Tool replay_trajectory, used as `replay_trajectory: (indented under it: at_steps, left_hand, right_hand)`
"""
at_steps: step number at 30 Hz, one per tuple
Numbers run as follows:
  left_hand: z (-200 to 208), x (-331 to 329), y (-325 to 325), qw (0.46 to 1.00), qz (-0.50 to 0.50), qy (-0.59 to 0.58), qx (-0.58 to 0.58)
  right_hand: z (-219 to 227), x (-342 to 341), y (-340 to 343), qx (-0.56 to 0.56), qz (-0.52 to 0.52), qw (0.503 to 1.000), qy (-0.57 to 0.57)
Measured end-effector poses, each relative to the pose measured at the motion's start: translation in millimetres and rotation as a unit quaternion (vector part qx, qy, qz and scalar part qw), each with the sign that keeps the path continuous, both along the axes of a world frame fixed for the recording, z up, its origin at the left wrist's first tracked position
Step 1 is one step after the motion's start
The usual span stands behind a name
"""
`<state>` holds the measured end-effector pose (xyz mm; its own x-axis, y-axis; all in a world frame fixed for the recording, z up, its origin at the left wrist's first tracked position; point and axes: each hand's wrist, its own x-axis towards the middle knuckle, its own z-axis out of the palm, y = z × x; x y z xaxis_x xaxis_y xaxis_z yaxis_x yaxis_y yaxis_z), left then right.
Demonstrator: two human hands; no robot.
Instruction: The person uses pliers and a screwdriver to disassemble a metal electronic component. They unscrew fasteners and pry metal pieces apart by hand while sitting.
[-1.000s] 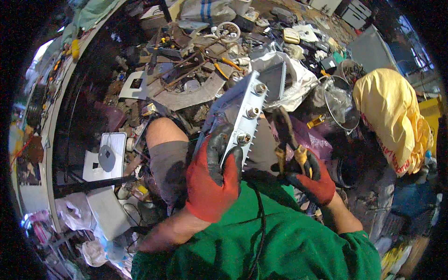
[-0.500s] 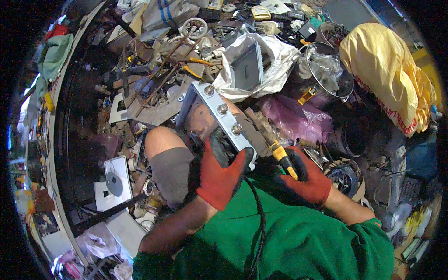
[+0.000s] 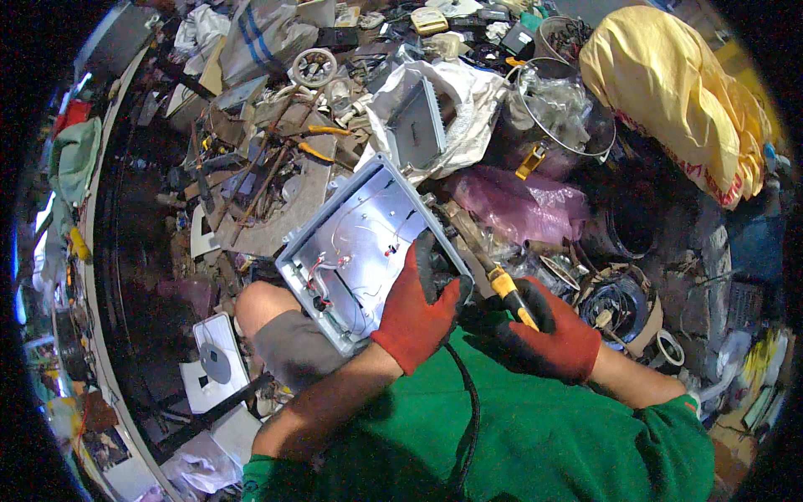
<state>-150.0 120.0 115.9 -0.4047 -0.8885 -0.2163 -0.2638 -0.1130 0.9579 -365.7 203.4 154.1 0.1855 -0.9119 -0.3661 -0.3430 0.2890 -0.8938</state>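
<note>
A grey, open-faced metal box (image 3: 355, 230) is tilted above my lap, its shiny inside turned up to view. Thin red, white and black wires (image 3: 322, 280) run inside it. My left hand (image 3: 422, 305), in a red and black glove, is closed around the box's near right wall. Just right of it, my gloved right hand (image 3: 544, 326) grips a yellow-and-black-handled tool (image 3: 507, 289), whose long, dull, flat blade points up and away from me. The tool's tip is hard to make out among the scrap. A black cable (image 3: 470, 402) hangs down over my green shirt.
Beyond the box lie orange-handled pliers (image 3: 316, 151) and a white sack (image 3: 477, 113) holding a grey lid-like panel (image 3: 418, 125). Farther right are pink bubble wrap (image 3: 523, 205), a bucket (image 3: 560, 109) of clear plastic and a full yellow sack (image 3: 669, 92). Mixed scrap surrounds my legs.
My left hand has turned the box from its connector-studded side so that its wired inside now shows. The tool remains in my right hand. The whole view has shifted slightly.
</note>
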Motion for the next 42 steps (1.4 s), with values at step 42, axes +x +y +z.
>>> replay_trajectory:
  at_steps: [42]
  left_hand:
    - [19, 37, -34, 0.959, 0.096, -0.095, -0.249]
  right_hand:
    - [19, 17, -47, 0.263, -0.139, 0.954, -0.046]
